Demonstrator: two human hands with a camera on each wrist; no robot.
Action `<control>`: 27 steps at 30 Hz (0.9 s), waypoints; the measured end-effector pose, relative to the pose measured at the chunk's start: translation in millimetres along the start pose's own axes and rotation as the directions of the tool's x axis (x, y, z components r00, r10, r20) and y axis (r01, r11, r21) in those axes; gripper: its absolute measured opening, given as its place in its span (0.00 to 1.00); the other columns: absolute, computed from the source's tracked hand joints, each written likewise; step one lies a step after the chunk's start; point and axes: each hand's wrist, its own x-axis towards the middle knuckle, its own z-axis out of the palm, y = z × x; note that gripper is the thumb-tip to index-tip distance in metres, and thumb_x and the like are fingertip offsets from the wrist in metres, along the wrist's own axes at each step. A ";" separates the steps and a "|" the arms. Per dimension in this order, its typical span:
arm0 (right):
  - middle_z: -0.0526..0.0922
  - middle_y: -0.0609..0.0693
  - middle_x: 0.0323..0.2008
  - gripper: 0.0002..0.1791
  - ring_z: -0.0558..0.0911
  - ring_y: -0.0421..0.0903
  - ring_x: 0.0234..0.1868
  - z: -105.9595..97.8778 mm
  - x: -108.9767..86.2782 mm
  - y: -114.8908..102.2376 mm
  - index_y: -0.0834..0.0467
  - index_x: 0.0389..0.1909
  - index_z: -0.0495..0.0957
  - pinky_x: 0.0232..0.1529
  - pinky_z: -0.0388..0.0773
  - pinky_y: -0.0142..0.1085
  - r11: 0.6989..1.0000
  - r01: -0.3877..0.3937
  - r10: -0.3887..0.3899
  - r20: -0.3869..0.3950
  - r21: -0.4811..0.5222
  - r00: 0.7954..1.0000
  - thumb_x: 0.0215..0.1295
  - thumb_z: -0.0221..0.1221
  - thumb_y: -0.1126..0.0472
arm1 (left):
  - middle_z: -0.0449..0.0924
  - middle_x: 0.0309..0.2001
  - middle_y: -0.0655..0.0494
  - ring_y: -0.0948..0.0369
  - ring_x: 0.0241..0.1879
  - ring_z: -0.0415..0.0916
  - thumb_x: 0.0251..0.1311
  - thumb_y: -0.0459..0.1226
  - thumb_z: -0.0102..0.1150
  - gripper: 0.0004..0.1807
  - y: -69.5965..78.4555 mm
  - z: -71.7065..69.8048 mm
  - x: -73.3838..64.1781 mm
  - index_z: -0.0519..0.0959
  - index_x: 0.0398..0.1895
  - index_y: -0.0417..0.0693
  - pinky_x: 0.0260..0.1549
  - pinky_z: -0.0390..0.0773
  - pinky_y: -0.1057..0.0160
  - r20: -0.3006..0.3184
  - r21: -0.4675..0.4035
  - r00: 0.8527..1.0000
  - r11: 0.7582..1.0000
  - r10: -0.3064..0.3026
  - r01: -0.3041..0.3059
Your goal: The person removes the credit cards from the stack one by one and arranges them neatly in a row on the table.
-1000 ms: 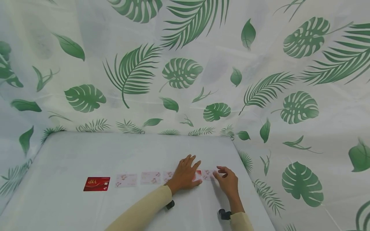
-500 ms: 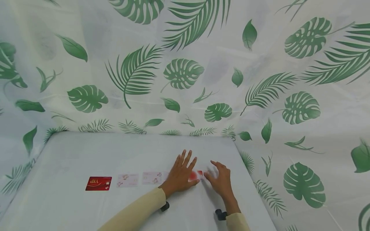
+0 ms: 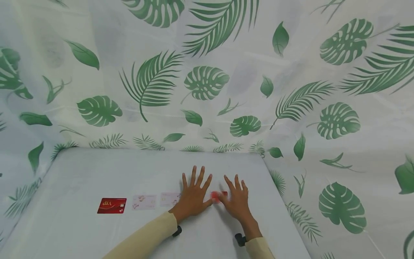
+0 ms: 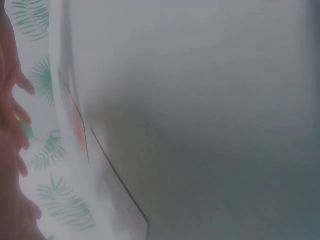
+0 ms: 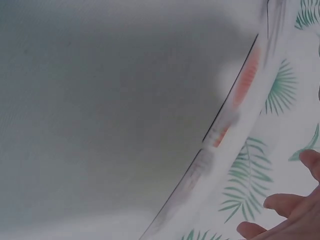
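Head view is the useful one here: both hands lie flat on the white table (image 3: 97, 169), fingers straight and spread wide, neither gripping anything. The left hand (image 3: 193, 196) and right hand (image 3: 236, 201) sit side by side, and a red card (image 3: 216, 196) peeks out in the gap between the two thumbs. It's partly covered and a bit blurry, so I can't tell which hand really presses it, though both seem to touch it.

To the left along the same row there's a pale card (image 3: 170, 199) with its right end running under the left hand, then another pale card (image 3: 143, 202) just beside it, then a red VIP card (image 3: 111, 205) at the far left, well apart from the hands. The leaf-print curtain (image 3: 207, 82) wraps the back and the right side.

The wrist cams add very little. Left wrist shows mostly grey blur with fingers (image 4: 10, 130) along its left edge and a faint reddish smear (image 4: 77, 127). Right wrist shows fingertips (image 5: 287, 205) in the bottom right corner, leaf print, and an orange-red streak (image 5: 246, 77) near a dark edge line. Neither one shows the card row.
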 end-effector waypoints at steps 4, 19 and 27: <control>0.54 0.71 0.82 0.43 0.53 0.84 0.79 2.7 -0.4 -9.0 0.45 0.81 0.65 0.66 0.52 0.85 1.000 -0.001 0.001 0.021 -0.019 1.000 0.68 0.65 0.37 | 0.43 0.87 0.38 0.31 0.84 0.36 0.65 0.68 0.60 0.52 -9.3 -3.9 -7.5 0.57 0.86 0.56 0.64 0.48 0.12 0.010 0.002 0.999 0.999 -0.034 0.034; 0.51 0.66 0.84 0.46 0.51 0.83 0.79 14.6 0.4 -43.8 0.39 0.82 0.64 0.64 0.48 0.88 0.997 0.007 -0.008 -0.015 -0.081 1.000 0.66 0.61 0.27 | 0.40 0.87 0.40 0.30 0.85 0.35 0.68 0.70 0.55 0.51 -34.9 -45.7 -31.7 0.55 0.86 0.58 0.64 0.48 0.12 0.043 0.061 0.992 0.991 -0.118 0.115; 0.53 0.65 0.84 0.46 0.51 0.86 0.78 11.3 -1.7 -61.4 0.35 0.82 0.63 0.60 0.48 0.90 0.994 0.040 -0.042 -0.016 -0.106 0.999 0.66 0.58 0.23 | 0.44 0.86 0.37 0.30 0.84 0.39 0.70 0.69 0.53 0.48 -39.1 -59.3 -40.5 0.59 0.85 0.57 0.65 0.48 0.12 0.032 0.071 0.989 0.987 -0.144 0.141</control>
